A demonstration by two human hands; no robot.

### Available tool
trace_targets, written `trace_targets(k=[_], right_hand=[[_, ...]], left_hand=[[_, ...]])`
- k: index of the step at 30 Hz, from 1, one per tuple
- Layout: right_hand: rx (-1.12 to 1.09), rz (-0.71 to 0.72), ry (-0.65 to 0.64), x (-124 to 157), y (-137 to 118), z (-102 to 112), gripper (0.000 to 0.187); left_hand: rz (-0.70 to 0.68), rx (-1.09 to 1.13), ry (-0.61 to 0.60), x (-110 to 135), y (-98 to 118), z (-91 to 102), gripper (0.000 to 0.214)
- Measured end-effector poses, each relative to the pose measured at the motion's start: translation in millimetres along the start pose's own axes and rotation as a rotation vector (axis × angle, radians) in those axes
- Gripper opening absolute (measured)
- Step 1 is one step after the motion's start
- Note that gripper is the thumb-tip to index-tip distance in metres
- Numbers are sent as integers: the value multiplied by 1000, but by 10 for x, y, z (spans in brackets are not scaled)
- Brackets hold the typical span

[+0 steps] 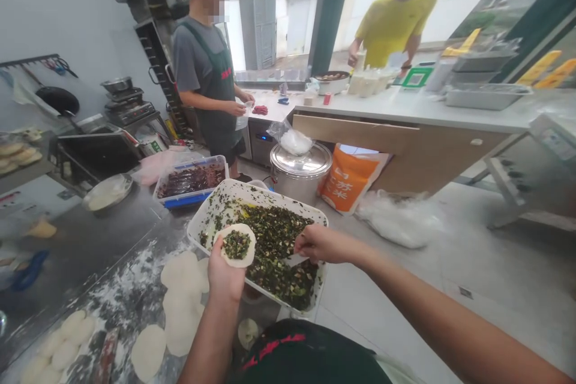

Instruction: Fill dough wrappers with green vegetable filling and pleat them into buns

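A round dough wrapper [247, 254] rests in my left hand [224, 276], with a mound of chopped green filling [236, 244] in its middle. My left fingers curl under and around its edge. My right hand [324, 243] is closed on a pale, flat scoop [294, 260], whose lower end touches the filling in the big white tub [210, 193]. Most of the scoop's handle is hidden by my fingers. Left of the tub, several flat dough wrappers [180, 318] lie overlapping on the floured worktop [130, 276].
Dough balls [67, 342] and a rolling pin [108, 355] lie at the lower left. Behind the tub stand a box of dark filling [193, 179], a lidded steel pot [300, 165] and an orange rice bag [348, 179]. One co-worker [204, 72] stands at the far counter; another person [391, 27] is beyond it.
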State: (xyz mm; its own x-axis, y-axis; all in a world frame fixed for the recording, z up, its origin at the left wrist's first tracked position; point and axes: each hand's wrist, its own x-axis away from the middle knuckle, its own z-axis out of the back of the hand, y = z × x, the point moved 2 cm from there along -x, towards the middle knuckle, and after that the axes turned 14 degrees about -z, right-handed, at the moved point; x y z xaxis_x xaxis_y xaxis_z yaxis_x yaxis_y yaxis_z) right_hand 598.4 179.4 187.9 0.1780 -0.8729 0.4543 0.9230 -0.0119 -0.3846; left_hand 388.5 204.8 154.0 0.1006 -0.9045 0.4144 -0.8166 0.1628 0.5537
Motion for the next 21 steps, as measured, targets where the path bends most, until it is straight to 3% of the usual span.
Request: trace_targets(k=[3,9,13,16,19,21], right_hand=[[-250,17,-30,8,61,84,20],[-409,40,156,66,-55,222,22],[-412,75,420,69,-278,56,26],[-281,166,608,65,-417,-171,32],[-144,228,681,62,-442,-323,41],[-119,248,659,70,-401,-331,42]], left_hand=[[-15,2,11,-22,-6,6,26],[-24,53,16,-34,-101,-56,25],[44,121,-6,16,-192,-149,23],[81,177,-36,39,-220,-201,23],[112,198,-51,34,-213,-207,22],[120,196,-42,16,-200,-193,21]])
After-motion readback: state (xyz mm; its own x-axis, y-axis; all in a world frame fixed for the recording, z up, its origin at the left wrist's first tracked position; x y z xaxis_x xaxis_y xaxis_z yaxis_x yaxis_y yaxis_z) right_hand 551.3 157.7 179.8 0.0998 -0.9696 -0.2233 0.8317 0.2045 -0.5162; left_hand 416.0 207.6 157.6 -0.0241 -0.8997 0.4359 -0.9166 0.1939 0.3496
